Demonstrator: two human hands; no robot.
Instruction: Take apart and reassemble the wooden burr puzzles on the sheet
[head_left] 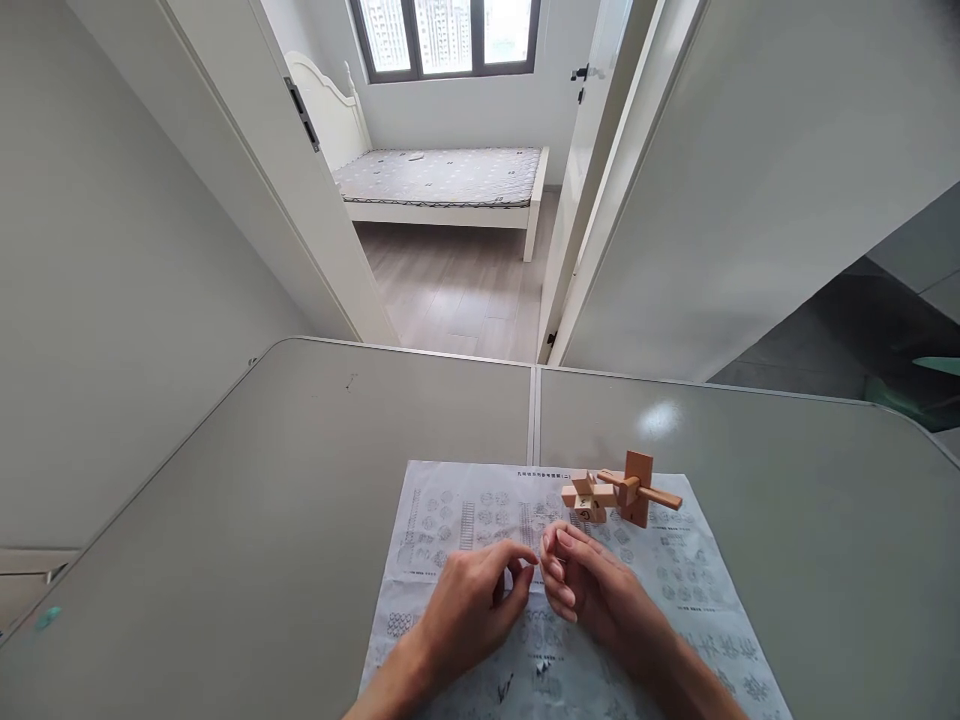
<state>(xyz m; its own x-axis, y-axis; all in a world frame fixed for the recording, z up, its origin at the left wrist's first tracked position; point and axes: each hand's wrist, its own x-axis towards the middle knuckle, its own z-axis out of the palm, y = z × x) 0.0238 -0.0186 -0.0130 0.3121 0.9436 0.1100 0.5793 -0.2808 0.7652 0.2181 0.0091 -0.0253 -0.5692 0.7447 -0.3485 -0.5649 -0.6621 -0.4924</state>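
My left hand [480, 598] is over the printed paper sheet [420, 580], its fingers bent and its thumb and forefinger tips close together. Facing it, my right hand [596, 585] is turned partly palm inward, fingers curled and thumb lying along the forefinger. The fingertips of both hands almost meet. Whether anything small is inside either hand is hidden. Just beyond my right hand, at the sheet's upper right, are a pale wooden block assembly [589, 497] and a reddish-brown wooden piece assembly [637, 490] with crossing bars. They appear to touch each other.
The sheet lies on a grey-topped table [247, 530] with a seam [534, 415] down its middle. Dark marks [542, 667] show on the sheet's near part. Past the far edge, an open door [589, 150] leads to a room with a bed [450, 175].
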